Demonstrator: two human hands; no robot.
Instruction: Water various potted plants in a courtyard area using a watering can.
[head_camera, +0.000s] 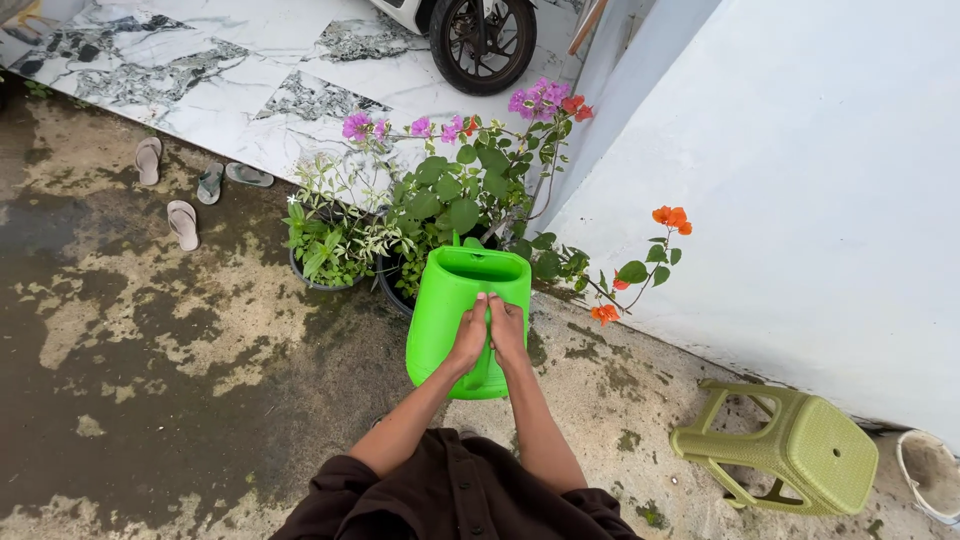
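Head view only. Watering can, bright green plastic, held out in front of the body and tipped toward the potted plants. Left hand and right hand both wrapped tight round the handle at the can's near end, knuckles side by side, touching each other. Spout end hidden among the leaves; cannot tell whether water is running.

Handling, as a judgement: stiff moulded plastic, light when empty, but the two-handed grip suggests a fair load of water inside, so weight would shift forward as it tips. Wet plastic may be slippery. The handle is the sound place to hold; a hand under the body would steady it.

Plants: two dark pots close together, one with pale narrow leaves, one a bougainvillea with purple and orange blooms, set against a white wall.

Ground: rough concrete, damp and stained in patches. Beyond it, marble-pattern tiles, scattered sandals, a motorbike wheel. To the right, a green plastic stool lying on its side, and a white bucket at the frame edge.
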